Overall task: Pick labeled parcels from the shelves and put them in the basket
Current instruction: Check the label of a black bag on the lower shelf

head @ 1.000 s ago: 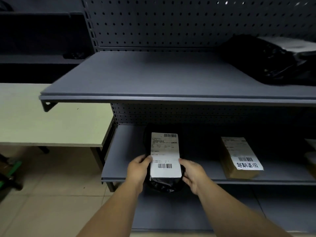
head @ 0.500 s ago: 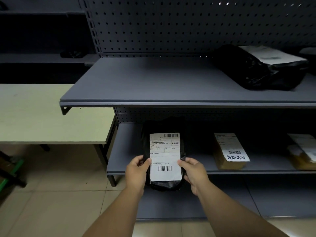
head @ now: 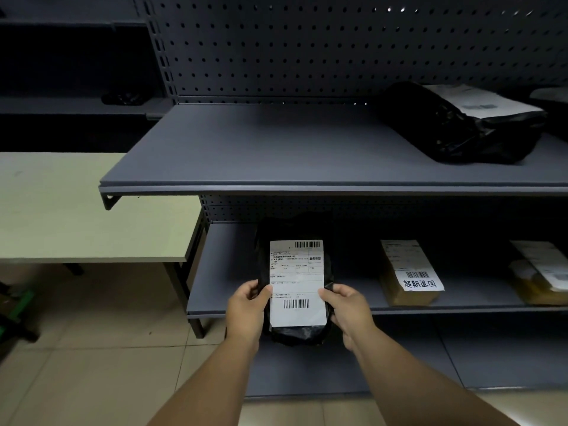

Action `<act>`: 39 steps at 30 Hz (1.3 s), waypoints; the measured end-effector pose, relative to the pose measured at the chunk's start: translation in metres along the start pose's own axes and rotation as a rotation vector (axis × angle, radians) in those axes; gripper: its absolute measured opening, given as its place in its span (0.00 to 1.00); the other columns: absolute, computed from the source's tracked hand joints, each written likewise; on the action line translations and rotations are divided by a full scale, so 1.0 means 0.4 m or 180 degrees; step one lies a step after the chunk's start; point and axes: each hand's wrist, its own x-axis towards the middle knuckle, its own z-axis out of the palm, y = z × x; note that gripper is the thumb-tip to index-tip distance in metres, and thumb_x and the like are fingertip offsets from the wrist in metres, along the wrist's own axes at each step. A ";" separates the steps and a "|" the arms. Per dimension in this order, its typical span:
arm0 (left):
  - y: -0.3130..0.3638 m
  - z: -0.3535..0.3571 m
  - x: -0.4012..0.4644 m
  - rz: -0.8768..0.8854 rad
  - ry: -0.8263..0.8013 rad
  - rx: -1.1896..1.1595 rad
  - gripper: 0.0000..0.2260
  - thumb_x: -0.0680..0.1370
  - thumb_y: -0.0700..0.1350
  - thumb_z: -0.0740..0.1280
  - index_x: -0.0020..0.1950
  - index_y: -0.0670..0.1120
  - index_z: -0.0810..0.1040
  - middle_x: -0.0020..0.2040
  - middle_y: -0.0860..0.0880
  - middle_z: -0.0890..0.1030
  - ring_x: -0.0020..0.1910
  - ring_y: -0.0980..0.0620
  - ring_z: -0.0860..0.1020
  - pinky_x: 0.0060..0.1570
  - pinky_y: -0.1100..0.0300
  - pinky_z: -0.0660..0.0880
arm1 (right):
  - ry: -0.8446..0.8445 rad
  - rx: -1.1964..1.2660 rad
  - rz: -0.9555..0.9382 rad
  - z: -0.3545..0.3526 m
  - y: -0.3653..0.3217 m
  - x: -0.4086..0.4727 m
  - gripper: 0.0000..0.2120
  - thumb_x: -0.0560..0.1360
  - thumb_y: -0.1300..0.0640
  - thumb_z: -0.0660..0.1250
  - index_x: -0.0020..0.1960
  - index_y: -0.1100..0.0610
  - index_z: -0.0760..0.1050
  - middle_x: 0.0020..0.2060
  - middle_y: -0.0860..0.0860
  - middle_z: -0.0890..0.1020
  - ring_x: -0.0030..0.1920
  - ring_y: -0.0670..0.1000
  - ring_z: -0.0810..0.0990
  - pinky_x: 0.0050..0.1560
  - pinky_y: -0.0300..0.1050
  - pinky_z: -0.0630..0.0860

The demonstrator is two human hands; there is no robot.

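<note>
One black labeled parcel [head: 296, 284] is gripped at its sides by fingers of left hand [head: 246, 309] and right hand [head: 349, 309], at the lower shelf [head: 221, 272] front edge; no basket visible, three parcels still shelved.

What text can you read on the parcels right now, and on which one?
"超期退回": handwritten on the white label of the brown parcel on the lower shelf.
"业务类型": on the label of the black parcel held by the left hand and right hand; its other print is too small.
Other parcels' labels: blurred.
</note>
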 end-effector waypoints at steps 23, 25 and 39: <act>-0.022 0.073 0.162 -0.0638 -0.0067 0.0400 0.07 0.76 0.34 0.67 0.39 0.42 0.75 0.39 0.42 0.80 0.37 0.45 0.78 0.36 0.58 0.75 | 0.0125 -0.0702 0.0640 0.036 0.018 0.228 0.20 0.73 0.61 0.70 0.64 0.63 0.72 0.57 0.62 0.79 0.49 0.58 0.78 0.34 0.42 0.70; -0.031 0.074 0.170 -0.0725 -0.0087 0.0363 0.04 0.76 0.34 0.67 0.42 0.40 0.76 0.42 0.41 0.80 0.41 0.43 0.79 0.39 0.55 0.77 | 0.0123 -0.0710 0.0662 0.037 0.021 0.236 0.21 0.73 0.61 0.70 0.65 0.63 0.71 0.58 0.62 0.78 0.52 0.60 0.78 0.35 0.42 0.71; -0.048 0.084 0.195 -0.0843 0.0093 0.0573 0.01 0.77 0.37 0.66 0.47 0.42 0.76 0.47 0.39 0.81 0.42 0.43 0.79 0.45 0.51 0.77 | 0.0076 -0.1137 0.0689 0.049 0.015 0.240 0.19 0.76 0.64 0.66 0.65 0.64 0.71 0.59 0.63 0.77 0.46 0.56 0.74 0.42 0.48 0.75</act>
